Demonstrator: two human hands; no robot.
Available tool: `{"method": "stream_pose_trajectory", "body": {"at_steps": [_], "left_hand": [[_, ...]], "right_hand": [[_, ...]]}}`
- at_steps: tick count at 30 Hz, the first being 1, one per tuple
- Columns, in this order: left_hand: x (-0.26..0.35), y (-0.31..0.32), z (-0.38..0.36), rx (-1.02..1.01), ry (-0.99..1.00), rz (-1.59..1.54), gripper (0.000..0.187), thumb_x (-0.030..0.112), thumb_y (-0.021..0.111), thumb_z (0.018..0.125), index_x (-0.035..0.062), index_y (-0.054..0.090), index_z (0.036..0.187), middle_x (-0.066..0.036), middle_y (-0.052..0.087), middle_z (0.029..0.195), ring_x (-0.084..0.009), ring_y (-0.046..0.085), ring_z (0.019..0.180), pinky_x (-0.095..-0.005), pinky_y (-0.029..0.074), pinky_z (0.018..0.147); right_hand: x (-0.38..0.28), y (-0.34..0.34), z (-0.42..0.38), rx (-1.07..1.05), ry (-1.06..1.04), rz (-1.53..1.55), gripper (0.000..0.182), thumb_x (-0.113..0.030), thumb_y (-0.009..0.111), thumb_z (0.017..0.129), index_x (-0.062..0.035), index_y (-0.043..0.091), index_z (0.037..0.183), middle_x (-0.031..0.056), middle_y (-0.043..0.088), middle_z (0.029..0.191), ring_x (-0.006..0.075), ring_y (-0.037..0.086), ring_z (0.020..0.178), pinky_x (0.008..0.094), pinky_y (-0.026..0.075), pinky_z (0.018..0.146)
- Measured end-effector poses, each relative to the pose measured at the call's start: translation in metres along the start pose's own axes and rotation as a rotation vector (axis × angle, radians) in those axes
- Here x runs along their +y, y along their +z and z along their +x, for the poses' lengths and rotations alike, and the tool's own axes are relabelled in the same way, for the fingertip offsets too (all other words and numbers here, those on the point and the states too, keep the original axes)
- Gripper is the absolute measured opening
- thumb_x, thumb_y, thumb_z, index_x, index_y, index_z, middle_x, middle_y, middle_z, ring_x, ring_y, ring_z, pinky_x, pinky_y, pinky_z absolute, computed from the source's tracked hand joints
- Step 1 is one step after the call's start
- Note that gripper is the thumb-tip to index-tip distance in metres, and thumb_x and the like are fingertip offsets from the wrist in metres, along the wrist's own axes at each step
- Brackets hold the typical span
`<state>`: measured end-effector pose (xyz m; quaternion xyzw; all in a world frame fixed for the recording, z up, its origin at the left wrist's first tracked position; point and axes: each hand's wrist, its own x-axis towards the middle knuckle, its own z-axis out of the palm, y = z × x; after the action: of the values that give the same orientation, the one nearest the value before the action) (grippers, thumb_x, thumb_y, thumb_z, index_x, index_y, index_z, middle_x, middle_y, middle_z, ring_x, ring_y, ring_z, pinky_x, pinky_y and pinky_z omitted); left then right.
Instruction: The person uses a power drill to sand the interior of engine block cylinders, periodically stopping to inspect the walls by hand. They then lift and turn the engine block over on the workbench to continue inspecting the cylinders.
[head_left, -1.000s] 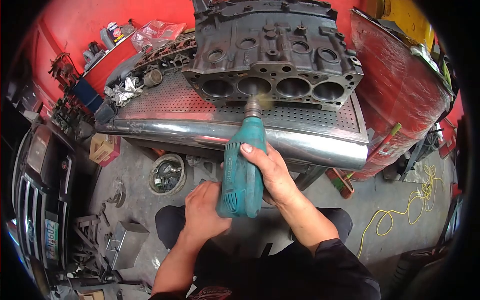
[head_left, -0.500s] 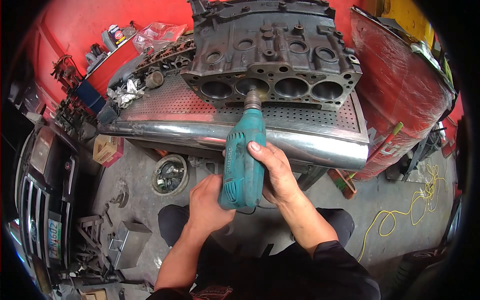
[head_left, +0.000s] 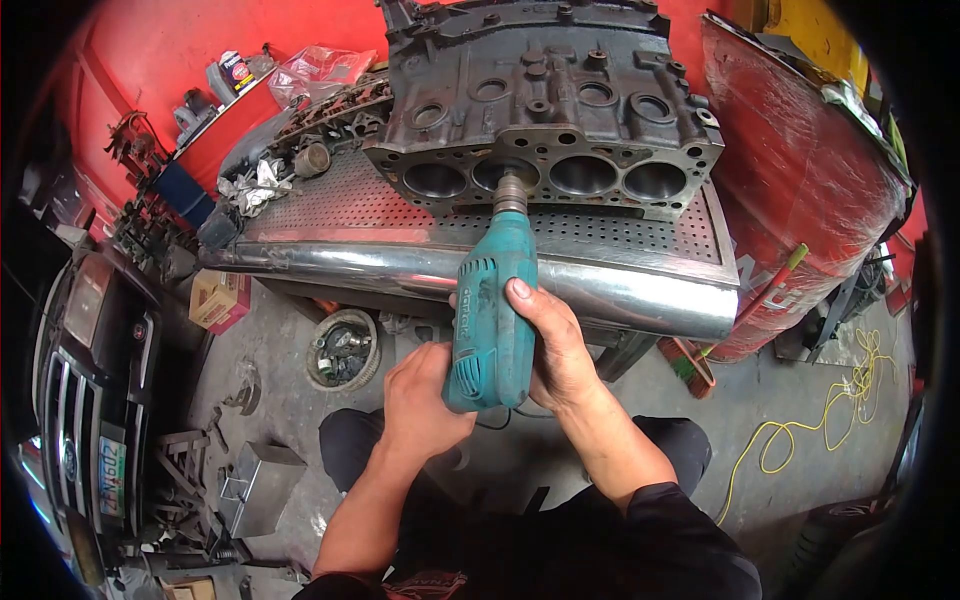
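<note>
A: Drill (head_left: 490,325), teal. Right hand (head_left: 555,350) is wrapped round its body, thumb on top; left hand (head_left: 425,400) is clamped on the rear grip.

B: Axis?

A: Long axis runs away from the person, chuck pointing into the second bore of the engine block (head_left: 545,110). The drill is just in front of the block, over the perforated bench (head_left: 350,205) edge.

B: Writing?

A: White lettering on the drill's side, unreadable. A vehicle plate (head_left: 108,478) sits far left of the block, blurred.
</note>
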<state>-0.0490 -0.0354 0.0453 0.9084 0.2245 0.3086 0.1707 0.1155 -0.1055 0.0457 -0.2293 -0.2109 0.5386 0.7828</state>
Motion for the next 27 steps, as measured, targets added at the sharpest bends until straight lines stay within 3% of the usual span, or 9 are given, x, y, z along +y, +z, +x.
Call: {"method": "stream_pose_trajectory", "body": {"at_steps": [27], "left_hand": [[-0.0023,0.0052,-0.0004,0.043,0.089,0.037,0.051,0.006,0.080,0.054,0.0002,0.061,0.101,-0.015,0.062,0.088,-0.0373,0.064,0.082,-0.0452,0.052,0.072]], "right_hand": [[0.0021,0.0020,-0.0069,-0.041,0.003,0.012,0.056,-0.042,0.070,0.097,0.0034,0.058,0.126,0.0125,0.067,0.111,0.0178,0.067,0.099,0.0334,0.056,0.090]]}}
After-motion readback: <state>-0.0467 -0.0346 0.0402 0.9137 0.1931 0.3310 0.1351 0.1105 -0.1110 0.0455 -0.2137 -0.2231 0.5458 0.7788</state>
